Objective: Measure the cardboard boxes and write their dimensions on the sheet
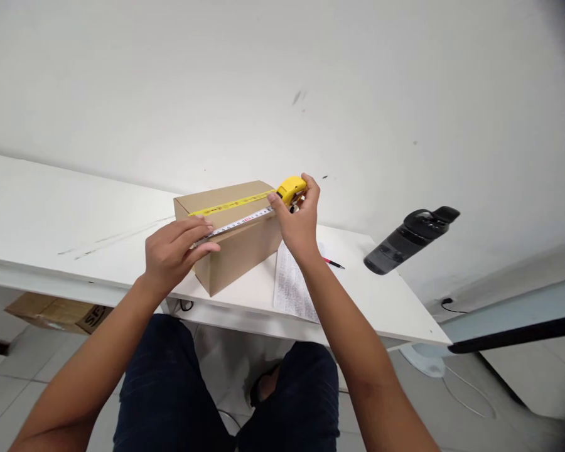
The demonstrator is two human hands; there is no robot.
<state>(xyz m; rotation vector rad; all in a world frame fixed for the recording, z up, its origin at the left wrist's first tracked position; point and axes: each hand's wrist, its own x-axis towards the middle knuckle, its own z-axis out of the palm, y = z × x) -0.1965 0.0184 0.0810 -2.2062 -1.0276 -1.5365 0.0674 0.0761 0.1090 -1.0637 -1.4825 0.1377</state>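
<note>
A brown cardboard box (238, 248) stands on the white table (75, 220), sealed with yellow tape along its top. My right hand (299, 220) grips a yellow tape measure (292, 187) at the box's far right corner. Its white blade (240, 223) runs along the box's top front edge toward the left. My left hand (176, 248) pinches the blade's free end against the box's near left corner, fingers closed on it.
A printed sheet of paper (292, 285) lies right of the box with a red pen (332, 262) beside it. A dark water bottle (407, 242) sits further right. Another cardboard box (56, 314) rests on the floor under the table. My knees are below the table edge.
</note>
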